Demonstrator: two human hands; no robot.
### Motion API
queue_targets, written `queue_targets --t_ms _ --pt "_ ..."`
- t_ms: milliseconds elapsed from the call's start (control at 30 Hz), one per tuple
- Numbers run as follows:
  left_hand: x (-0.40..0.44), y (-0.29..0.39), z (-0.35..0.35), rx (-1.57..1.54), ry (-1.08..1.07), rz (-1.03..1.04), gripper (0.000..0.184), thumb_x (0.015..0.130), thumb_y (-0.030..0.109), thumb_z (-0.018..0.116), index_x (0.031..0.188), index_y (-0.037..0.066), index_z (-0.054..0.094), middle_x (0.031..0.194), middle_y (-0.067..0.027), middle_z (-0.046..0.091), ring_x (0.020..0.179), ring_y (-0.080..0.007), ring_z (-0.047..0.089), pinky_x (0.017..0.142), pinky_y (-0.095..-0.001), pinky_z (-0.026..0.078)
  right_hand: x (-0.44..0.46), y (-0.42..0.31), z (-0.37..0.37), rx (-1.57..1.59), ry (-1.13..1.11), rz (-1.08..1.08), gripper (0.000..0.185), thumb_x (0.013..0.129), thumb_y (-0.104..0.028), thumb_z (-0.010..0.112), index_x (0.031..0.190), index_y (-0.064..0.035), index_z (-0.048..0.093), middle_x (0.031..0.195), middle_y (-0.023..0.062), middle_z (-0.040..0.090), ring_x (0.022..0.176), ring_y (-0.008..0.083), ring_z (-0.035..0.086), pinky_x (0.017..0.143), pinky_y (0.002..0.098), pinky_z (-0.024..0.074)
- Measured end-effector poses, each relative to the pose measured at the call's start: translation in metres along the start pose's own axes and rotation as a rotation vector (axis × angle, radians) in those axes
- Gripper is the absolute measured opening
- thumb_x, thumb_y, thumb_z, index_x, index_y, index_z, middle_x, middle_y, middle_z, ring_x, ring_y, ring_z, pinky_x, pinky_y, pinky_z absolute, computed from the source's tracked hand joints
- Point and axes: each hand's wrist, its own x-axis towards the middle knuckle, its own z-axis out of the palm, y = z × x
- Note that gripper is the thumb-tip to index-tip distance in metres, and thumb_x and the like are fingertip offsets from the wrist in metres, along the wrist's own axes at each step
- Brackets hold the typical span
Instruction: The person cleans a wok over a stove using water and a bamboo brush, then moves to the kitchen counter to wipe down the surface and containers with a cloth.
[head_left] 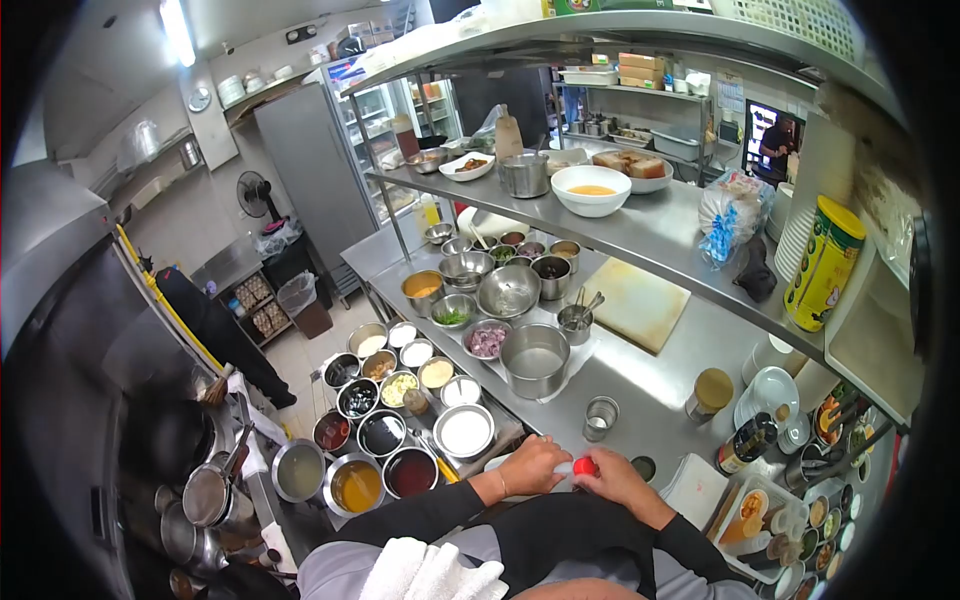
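Observation:
Close to my body at the counter's near edge, my left hand (536, 467) is closed, its fingers curled at a small pale, translucent piece that I cannot identify. My right hand (620, 487) grips a red cap (584, 466) just beside it, thumb and fingers pressed around it. The pale piece appears to meet the cap between the two hands. Just beyond them stands a small metal cup (601, 418). A little dark green dish (644, 467) sits right of my right hand. Farther back is a wide steel pot (534, 361) on a white cloth.
Several bowls of sauces and ingredients, such as a dark red sauce (411, 471), crowd the left. A cutting board (633, 304) lies under the overhead shelf (680, 245). On the right stand a gold-lidded jar (710, 390), a dark bottle (747, 443) and a plastic bin (735, 500).

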Motion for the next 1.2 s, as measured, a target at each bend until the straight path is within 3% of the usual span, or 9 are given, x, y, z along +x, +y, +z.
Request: queue_targets --t_ms 67,133,233,267,300,600,833,967,1200 --pt "0.002 -0.001 0.001 -0.011 -0.024 -0.009 0.033 0.077 0.019 0.082 0.108 0.008 0.076 0.093 -0.0144 0.073 0.096 -0.0353 0.067 0.085 -0.0461 0.049 -0.008 0.009 -0.001 0.042 -0.174 0.154 0.039 0.089 -0.022 0.077 0.123 -0.0075 0.065 0.124 0.0174 0.066 0.115 0.0417 0.061 0.100 0.0473 0.0494" --pt "0.005 -0.007 0.001 -0.018 0.011 0.008 0.031 0.077 0.020 0.080 0.106 0.009 0.077 0.093 -0.0155 0.073 0.096 -0.0350 0.068 0.085 -0.0467 0.051 -0.008 0.014 -0.001 -0.024 -0.038 -0.202 0.031 0.091 -0.013 0.070 0.121 -0.0082 0.065 0.122 0.0180 0.066 0.114 0.0430 0.061 0.100 0.0475 0.0490" --pt "0.009 -0.016 -0.008 0.090 -0.085 -0.047 0.035 0.074 0.022 0.078 0.107 0.009 0.078 0.095 -0.0166 0.075 0.095 -0.0362 0.070 0.088 -0.0492 0.054 -0.015 0.028 -0.010 -0.123 0.116 -0.273 0.027 0.090 -0.004 0.063 0.117 -0.0046 0.064 0.124 0.0201 0.066 0.114 0.0432 0.062 0.100 0.0484 0.0496" --pt "0.007 -0.030 0.001 0.054 -0.151 -0.078 0.045 0.073 0.019 0.080 0.116 0.009 0.075 0.113 -0.0172 0.072 0.109 -0.0381 0.063 0.090 -0.0507 0.047 -0.018 0.017 -0.024 -0.111 0.137 -0.156 0.028 0.090 -0.002 0.062 0.118 -0.0023 0.063 0.126 0.0211 0.065 0.117 0.0435 0.061 0.102 0.0482 0.0490" --pt "0.013 -0.033 -0.005 0.083 -0.118 -0.038 0.041 0.071 0.019 0.081 0.111 0.009 0.076 0.106 -0.0162 0.073 0.102 -0.0377 0.065 0.088 -0.0505 0.047 -0.026 0.032 -0.021 -0.166 0.218 -0.115 0.032 0.089 0.000 0.062 0.121 -0.0024 0.063 0.126 0.0208 0.065 0.118 0.0432 0.061 0.101 0.0468 0.0497" --pt "0.117 -0.034 -0.035 0.479 -0.133 0.179 0.008 0.076 0.016 0.073 0.081 0.010 0.074 0.080 -0.0130 0.072 0.082 -0.0337 0.070 0.078 -0.0466 0.051 -0.121 0.050 -0.024 -0.047 0.413 0.291 0.042 0.090 -0.005 0.071 0.131 -0.0081 0.062 0.133 0.0146 0.064 0.124 0.0374 0.060 0.105 0.0440 0.0503" --pt "0.203 -0.024 -0.003 0.809 -0.580 0.208 0.013 0.077 0.013 0.067 0.086 0.011 0.076 0.084 -0.0144 0.074 0.086 -0.0344 0.072 0.081 -0.0491 0.051 -0.183 0.078 0.014 0.051 0.439 0.432 0.046 0.090 -0.011 0.074 0.134 -0.0068 0.061 0.135 0.0165 0.063 0.124 0.0377 0.061 0.106 0.0430 0.0502" --pt "0.228 -0.008 0.021 0.913 -0.766 0.165 0.019 0.085 0.013 0.064 0.098 0.011 0.078 0.102 -0.0142 0.078 0.102 -0.0324 0.074 0.098 -0.0514 0.051 -0.206 0.088 0.029 0.051 0.492 0.426 0.046 0.090 -0.013 0.074 0.134 -0.0063 0.061 0.134 0.0168 0.064 0.123 0.0381 0.061 0.103 0.0428 0.0517" --pt "0.246 -0.002 0.042 0.901 -0.861 0.134 0.023 0.088 0.013 0.064 0.105 0.013 0.078 0.106 -0.0120 0.078 0.105 -0.0336 0.075 0.101 -0.0526 0.049 -0.227 0.089 0.027 0.014 0.608 0.429 0.039 0.093 -0.012 0.069 0.130 -0.0043 0.061 0.124 0.0191 0.066 0.114 0.0408 0.063 0.097 0.0445 0.0528"
